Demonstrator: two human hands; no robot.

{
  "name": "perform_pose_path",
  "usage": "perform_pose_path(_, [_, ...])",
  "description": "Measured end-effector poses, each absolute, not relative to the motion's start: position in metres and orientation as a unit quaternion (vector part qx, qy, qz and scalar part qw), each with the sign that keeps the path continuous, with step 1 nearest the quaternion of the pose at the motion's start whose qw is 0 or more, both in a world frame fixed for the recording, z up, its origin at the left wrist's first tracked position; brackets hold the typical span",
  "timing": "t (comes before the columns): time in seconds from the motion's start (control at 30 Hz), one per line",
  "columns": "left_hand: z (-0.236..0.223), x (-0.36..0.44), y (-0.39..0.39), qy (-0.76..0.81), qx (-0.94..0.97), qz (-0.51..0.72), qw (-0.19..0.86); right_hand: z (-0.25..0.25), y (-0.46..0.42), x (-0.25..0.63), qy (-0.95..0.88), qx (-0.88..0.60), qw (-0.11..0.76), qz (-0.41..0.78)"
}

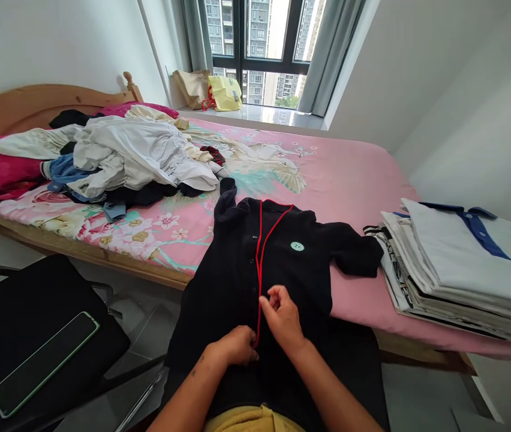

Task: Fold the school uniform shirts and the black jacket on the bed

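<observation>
Cardigan of black, red-edged cloth (291, 270) lies beneath left hand (236, 345), pinching its front edge (259, 273), and right hand (285, 315), loosely spread just beyond. It looks soft, light, best held by that edge.

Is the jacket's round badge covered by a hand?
No, the badge shows whole on the jacket, while the left hand and right hand are lower down, near the red trim.

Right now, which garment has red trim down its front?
The black jacket, spread out between the jumbled heap and the folded stack. The stack's top shirt has a blue button strip instead.
</observation>
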State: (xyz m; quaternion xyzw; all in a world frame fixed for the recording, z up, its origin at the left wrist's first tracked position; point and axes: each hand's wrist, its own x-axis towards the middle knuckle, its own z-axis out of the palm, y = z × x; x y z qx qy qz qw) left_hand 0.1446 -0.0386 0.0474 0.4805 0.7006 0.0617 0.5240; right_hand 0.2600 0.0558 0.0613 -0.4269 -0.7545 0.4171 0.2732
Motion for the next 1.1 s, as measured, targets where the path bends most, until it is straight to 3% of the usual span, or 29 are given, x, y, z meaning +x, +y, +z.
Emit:
perform_pose_path(0.17, [0.053, 0.128, -0.038, 0.649, 0.502, 0.073, 0.568, 0.028, 0.017, 0.28, -0.801, -0.49, 0.13, 0.319])
perform_pose_path(0.27, [0.057, 0.121, -0.036, 0.654, 0.494, 0.078, 0.568, 0.025, 0.02, 0.277, -0.817, -0.49, 0.095, 0.289])
perform_pose_path(0.37, [0.06, 0.119, -0.032, 0.697, 0.486, 0.108, 0.516, 0.026, 0.023, 0.276, -0.814, -0.485, 0.104, 0.302])
perform_pose_path(0.6, [0.054, 0.137, -0.033, 0.812, 0.513, 0.108, 0.255, 0.023, 0.019, 0.284, -0.787, -0.472, 0.157, 0.366])
perform_pose_path(0.77, [0.05, 0.152, -0.033, 0.837, 0.502, 0.06, 0.21, 0.02, 0.02, 0.287, -0.782, -0.459, 0.178, 0.383])
perform_pose_path(1.1, [0.043, 0.156, -0.03, 0.837, 0.504, 0.086, 0.198, 0.021, 0.021, 0.287, -0.777, -0.465, 0.15, 0.397])
